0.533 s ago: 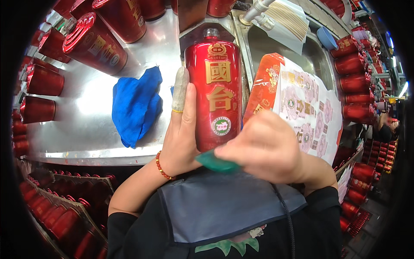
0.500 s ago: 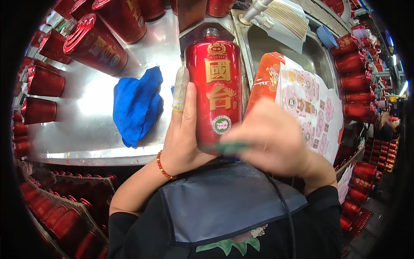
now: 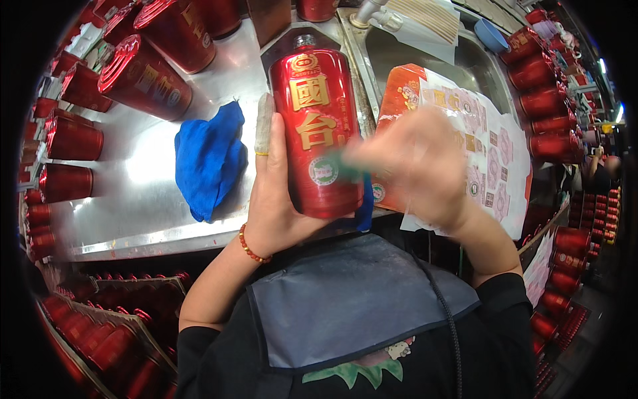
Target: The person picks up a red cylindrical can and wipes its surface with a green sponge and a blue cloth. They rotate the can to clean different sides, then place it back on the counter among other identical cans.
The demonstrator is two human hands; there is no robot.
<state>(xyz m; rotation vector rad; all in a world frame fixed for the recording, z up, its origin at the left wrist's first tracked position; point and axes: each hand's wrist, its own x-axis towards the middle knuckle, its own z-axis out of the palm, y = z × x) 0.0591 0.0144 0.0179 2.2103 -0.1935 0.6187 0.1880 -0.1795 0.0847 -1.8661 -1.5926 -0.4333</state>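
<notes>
Left hand: the left hand (image 3: pixel 282 199) is wrapped around the near left side of a tall glossy red cylindrical bottle with gold characters (image 3: pixel 316 130); its forefinger, in a pale fabric finger cot, lies straight up the bottle's side, and a red bead bracelet (image 3: pixel 251 245) sits on the wrist.
Bottle: upright, lifted off the surface, held above the near edge of the brushed steel worktop (image 3: pixel 153 166), in the middle of the view.
Right hand: the right hand (image 3: pixel 419 166) is blurred; its fingers are bent and it pinches a small green thing (image 3: pixel 342 163) against the bottle's right front, beside a round pale sticker (image 3: pixel 323 171). What the green thing is cannot be told.
Under the bottle: a dark blue scrap (image 3: pixel 364 203) hangs at the bottle's near right edge.
Left on the worktop: a crumpled bright blue cloth (image 3: pixel 209 156), just left of the left hand.
Far left: more red cylindrical bottles (image 3: pixel 143 76), lying or standing on the worktop and beyond it.
Right: a sheet of red and white printed labels (image 3: pixel 492 159) lies over the rim of a steel sink (image 3: pixel 465 63).
Near: the person's grey bib (image 3: pixel 345 299).
</notes>
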